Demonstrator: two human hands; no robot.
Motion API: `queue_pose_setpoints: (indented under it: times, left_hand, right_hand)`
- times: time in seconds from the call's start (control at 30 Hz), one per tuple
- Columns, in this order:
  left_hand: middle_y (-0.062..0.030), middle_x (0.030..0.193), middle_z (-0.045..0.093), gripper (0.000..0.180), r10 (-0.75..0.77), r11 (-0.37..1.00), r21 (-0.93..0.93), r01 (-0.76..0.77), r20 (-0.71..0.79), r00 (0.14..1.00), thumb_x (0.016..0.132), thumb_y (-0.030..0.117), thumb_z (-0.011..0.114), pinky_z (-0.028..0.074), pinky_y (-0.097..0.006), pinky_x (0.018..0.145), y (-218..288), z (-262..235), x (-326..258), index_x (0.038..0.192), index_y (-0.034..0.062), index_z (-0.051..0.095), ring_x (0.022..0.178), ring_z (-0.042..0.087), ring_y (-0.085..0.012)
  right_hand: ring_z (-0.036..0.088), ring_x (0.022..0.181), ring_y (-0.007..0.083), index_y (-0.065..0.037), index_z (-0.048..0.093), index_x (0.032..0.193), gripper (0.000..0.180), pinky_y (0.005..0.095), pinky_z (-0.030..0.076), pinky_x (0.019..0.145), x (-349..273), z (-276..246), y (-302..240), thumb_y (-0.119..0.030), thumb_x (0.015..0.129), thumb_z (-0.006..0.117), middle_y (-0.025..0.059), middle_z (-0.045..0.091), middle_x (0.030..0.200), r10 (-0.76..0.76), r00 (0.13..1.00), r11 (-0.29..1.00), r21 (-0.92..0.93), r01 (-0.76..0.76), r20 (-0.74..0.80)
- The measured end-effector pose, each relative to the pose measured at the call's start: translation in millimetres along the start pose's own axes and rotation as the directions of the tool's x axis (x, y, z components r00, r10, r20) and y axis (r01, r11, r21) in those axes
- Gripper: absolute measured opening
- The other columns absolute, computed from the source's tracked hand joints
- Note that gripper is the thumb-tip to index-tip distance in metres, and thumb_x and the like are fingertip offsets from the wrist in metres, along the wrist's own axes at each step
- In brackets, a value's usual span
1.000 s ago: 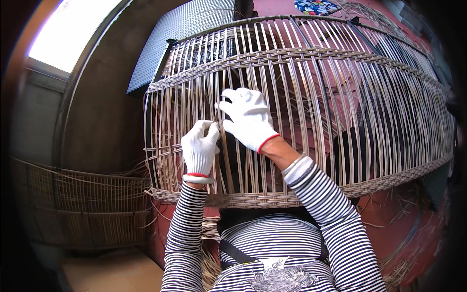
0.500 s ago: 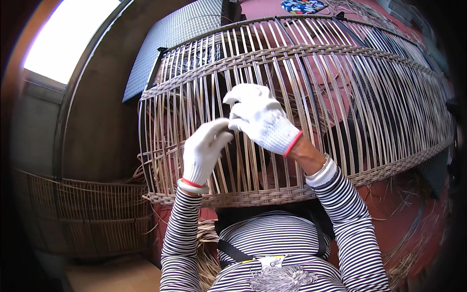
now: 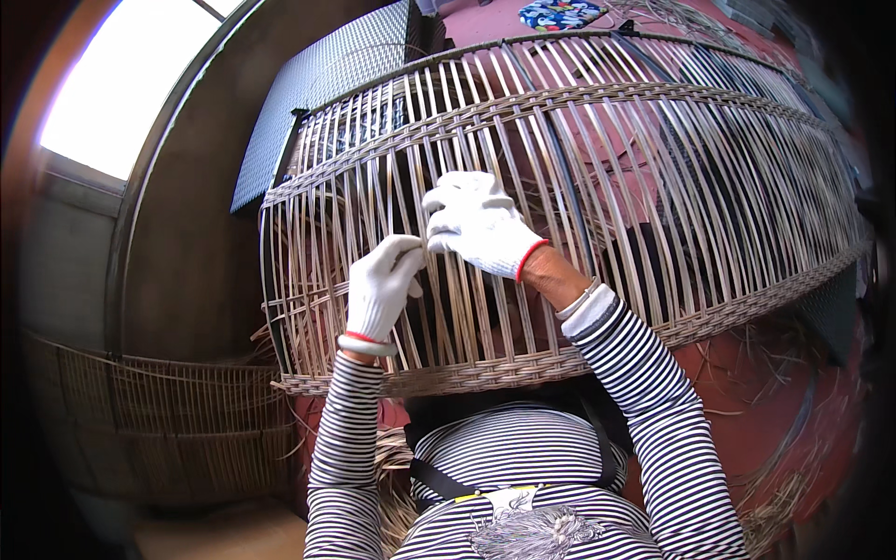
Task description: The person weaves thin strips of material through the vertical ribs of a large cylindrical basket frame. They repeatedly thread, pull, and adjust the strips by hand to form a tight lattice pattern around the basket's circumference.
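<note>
Leftward by a little, our white-gloved right hand [image 3: 474,224] sits shifted in view compared with half a second ago. Our white-gloved left hand [image 3: 375,287], red-edged at its cuff, shifts slightly too. The work beneath slides the same way, so some of this looks like our head turning.

Before our torso stretches a large curved panel of brown-grey, rattan-like strands [image 3: 577,207] crossed by dark bars. Both hands are over its left-centre part, with their fingertips meeting or nearly so. Our left fingers are bent, thumb and forefinger drawn toward each other; our right fingers are curled and loosely bunched. We cannot tell whether either set pinches a strand, since the gloves hide the tips.

As far as we can judge, the weaving is complete in two places: a plaited brown band [image 3: 373,153] runs across the upper part, and a thick woven border [image 3: 467,375] follows the edge nearest us. Between them the long uprights mostly stand bare with open gaps; only a few thin cross strands [image 3: 313,301] pass over them near the left end. That wide middle stretch looks largely unwoven.

Around us, a darker slatted panel [image 3: 187,397] stands at left, a grey-blue woven-surfaced box [image 3: 322,75] lies beyond, and loose tan strands [image 3: 784,504] litter the red floor [image 3: 765,392].
</note>
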State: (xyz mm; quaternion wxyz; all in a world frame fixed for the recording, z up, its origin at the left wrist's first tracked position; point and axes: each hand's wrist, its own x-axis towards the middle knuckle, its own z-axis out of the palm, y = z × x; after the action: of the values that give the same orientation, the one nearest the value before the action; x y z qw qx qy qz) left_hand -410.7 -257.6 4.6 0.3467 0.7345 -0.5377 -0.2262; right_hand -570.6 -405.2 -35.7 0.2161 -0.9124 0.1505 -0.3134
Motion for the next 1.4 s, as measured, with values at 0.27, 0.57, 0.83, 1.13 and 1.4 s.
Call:
queue_pose_setpoints:
  times: [0.27,0.57,0.83,1.13,1.4]
  left_hand:
    - [-0.0089,0.1,0.08,0.027,0.355,0.923,0.167,-0.348,-0.014,0.935,0.098,0.015,0.079,0.056,-0.025,0.058,14.0,24.9,5.8,0.124,0.0059,0.077,0.066,0.068,-0.0103]
    - [-0.0113,0.066,0.067,0.02,-0.025,0.973,0.221,0.061,-0.163,0.986,0.097,0.021,0.075,0.053,-0.034,0.06,12.5,50.7,23.4,0.091,0.0024,0.072,0.057,0.067,-0.0203]
    - [-0.0114,0.073,0.066,0.014,0.146,0.96,0.231,-0.159,0.075,0.986,0.103,0.016,0.069,0.052,-0.035,0.058,12.1,32.6,22.6,0.098,0.0031,0.07,0.058,0.065,-0.0222]
    - [-0.0094,0.109,0.081,0.028,0.42,0.834,0.484,-0.263,-0.25,0.872,0.096,0.013,0.08,0.064,-0.03,0.073,55.5,34.6,17.4,0.123,0.0087,0.075,0.08,0.078,-0.0181]
    - [-0.0028,0.075,0.07,0.017,-0.269,0.935,-0.263,0.238,-0.086,0.959,0.105,0.015,0.071,0.043,-0.02,0.042,53.7,78.8,25.2,0.108,0.0003,0.077,0.048,0.059,-0.005]
  right_hand:
    - [0.064,0.113,0.0256,-0.012,0.077,0.106,0.026,0.0448,0.05,0.102,-18.2,-52.7,7.1,-0.035,0.096,0.071,0.0062,0.072,0.111,-0.013,1.0,0.995,-0.103,0.014,0.008]
    - [0.06,0.124,0.0349,-0.007,0.075,0.117,0.029,0.0488,0.048,0.11,-18.2,8.3,18.4,-0.023,0.094,0.069,0.0111,0.067,0.137,0.312,0.94,0.937,-0.118,-0.328,-0.138]
    - [0.057,0.13,0.0275,-0.014,0.082,0.104,0.026,0.0465,0.041,0.115,-26.1,-14.4,31.2,-0.034,0.093,0.073,0.004,0.068,0.132,0.089,0.996,0.996,0.021,-0.089,0.022]
    - [0.07,0.115,0.0228,-0.008,0.08,0.088,0.016,0.0417,0.05,0.107,-44.4,-88.7,16.4,-0.022,0.094,0.077,0.0062,0.078,0.115,0.279,0.955,0.959,0.09,-0.27,-0.105]
    - [0.063,0.129,0.0272,-0.008,0.08,0.103,0.018,0.0465,0.046,0.115,-53.9,-53.5,27.1,-0.023,0.093,0.075,0.0072,0.074,0.129,0.318,0.903,0.935,-0.063,-0.35,-0.289]
